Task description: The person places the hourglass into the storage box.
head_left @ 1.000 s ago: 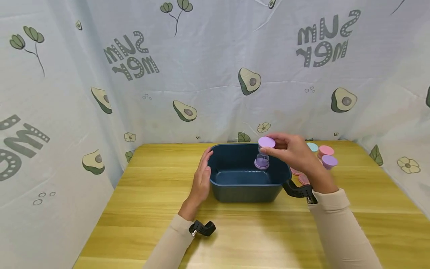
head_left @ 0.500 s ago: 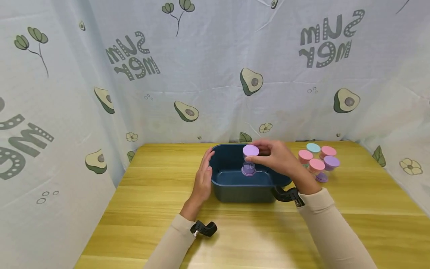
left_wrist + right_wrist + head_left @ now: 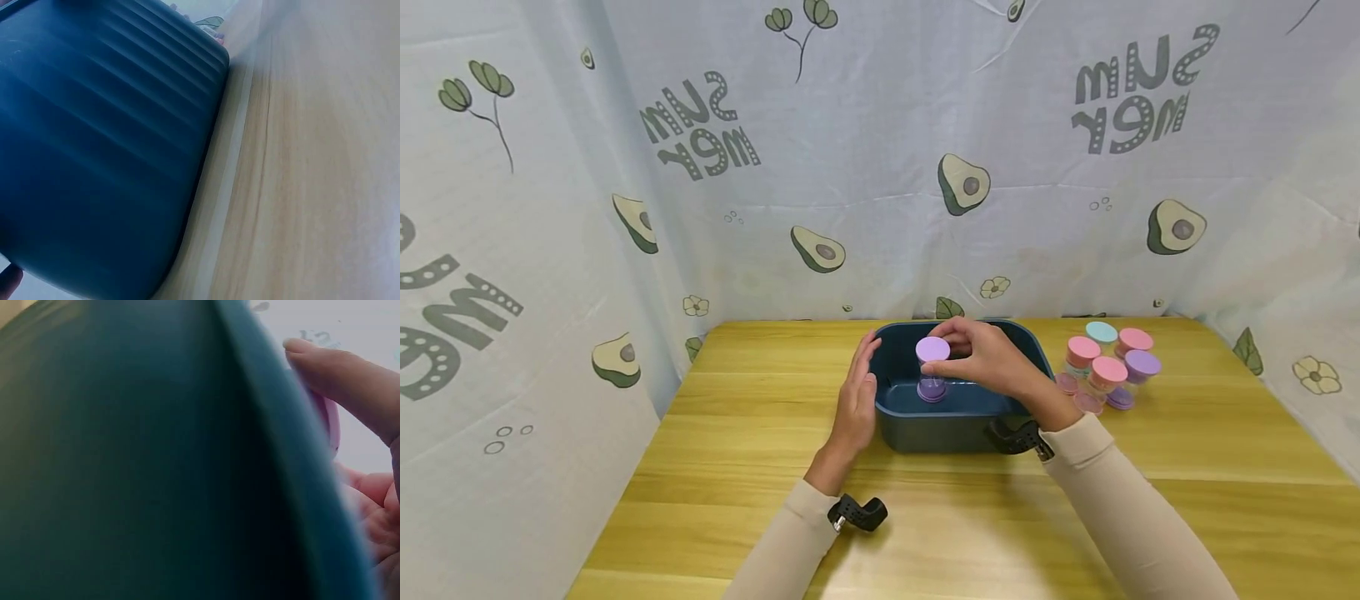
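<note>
- Pinching the purple hourglass (image 3: pixel 932 353) by its upper part, the right hand (image 3: pixel 987 357) has a firm grasp, thumb on the near side and fingers behind.
- That hourglass is upright within the walls of the dark blue bin (image 3: pixel 955 433), toward the left end; whether its base touches the bin's floor, I cannot tell.
- Purple colour shows in its lower bulb, under a paler lilac cap.
- The left hand (image 3: pixel 854 408) is laid along the bin's left end, fingers extended and wrapped round nothing.
- Right of the bin, well apart from the held piece, more hourglasses stand close together on the wooden table (image 3: pixel 737 433): a turquoise one (image 3: pixel 1101 332), three pink ones (image 3: pixel 1108 369) and a second purple one (image 3: pixel 1142 364).
- From the left wrist, the bin's ribbed outer wall (image 3: pixel 112 137) appears, a detail the head view hides; a dark fingertip (image 3: pixel 9 282) shows at the lower corner.
- From the right wrist, the bin's wall and blurred rim (image 3: pixel 294 450) cover most of the held hourglass, leaving a purple-pink edge beside a finger.
- The head view alone takes in the whole group and the avocado-print curtain (image 3: pixel 865 150) behind.
</note>
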Demonstrator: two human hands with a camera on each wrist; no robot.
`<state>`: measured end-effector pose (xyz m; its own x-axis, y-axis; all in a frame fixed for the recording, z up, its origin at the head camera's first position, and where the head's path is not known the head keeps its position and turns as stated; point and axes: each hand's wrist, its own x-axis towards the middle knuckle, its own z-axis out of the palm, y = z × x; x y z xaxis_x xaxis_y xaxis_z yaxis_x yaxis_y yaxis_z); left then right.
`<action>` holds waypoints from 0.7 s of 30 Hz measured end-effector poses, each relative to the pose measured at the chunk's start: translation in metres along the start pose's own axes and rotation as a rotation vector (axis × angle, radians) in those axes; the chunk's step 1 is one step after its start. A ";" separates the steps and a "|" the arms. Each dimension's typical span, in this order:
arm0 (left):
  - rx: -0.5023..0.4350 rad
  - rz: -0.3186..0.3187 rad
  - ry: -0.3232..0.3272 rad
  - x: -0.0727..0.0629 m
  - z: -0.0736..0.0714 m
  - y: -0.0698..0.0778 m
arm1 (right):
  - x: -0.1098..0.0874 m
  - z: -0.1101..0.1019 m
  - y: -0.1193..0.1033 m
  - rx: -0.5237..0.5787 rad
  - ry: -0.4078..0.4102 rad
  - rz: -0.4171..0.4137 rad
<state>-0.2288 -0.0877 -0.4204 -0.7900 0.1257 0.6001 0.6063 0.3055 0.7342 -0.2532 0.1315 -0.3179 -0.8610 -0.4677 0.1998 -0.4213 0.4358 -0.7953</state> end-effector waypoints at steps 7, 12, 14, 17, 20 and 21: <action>-0.013 0.012 -0.015 0.000 -0.001 -0.002 | 0.001 0.011 -0.002 0.034 -0.008 0.003; -0.008 0.013 -0.015 -0.001 -0.001 -0.001 | 0.003 0.019 -0.001 0.080 -0.055 -0.006; -0.009 0.015 -0.014 -0.001 0.000 0.001 | 0.003 0.022 0.001 0.081 -0.077 -0.014; -0.023 0.010 -0.017 -0.002 -0.003 0.012 | 0.003 0.026 0.004 0.062 -0.106 -0.032; -0.034 0.002 -0.029 -0.002 -0.007 0.028 | 0.002 0.029 0.008 0.028 -0.125 -0.060; -0.035 -0.002 -0.032 -0.002 -0.009 0.033 | 0.002 0.031 0.010 0.017 -0.130 -0.068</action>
<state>-0.2064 -0.0858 -0.3942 -0.7934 0.1551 0.5886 0.6071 0.2727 0.7464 -0.2503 0.1112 -0.3426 -0.7860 -0.5917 0.1791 -0.4717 0.3868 -0.7924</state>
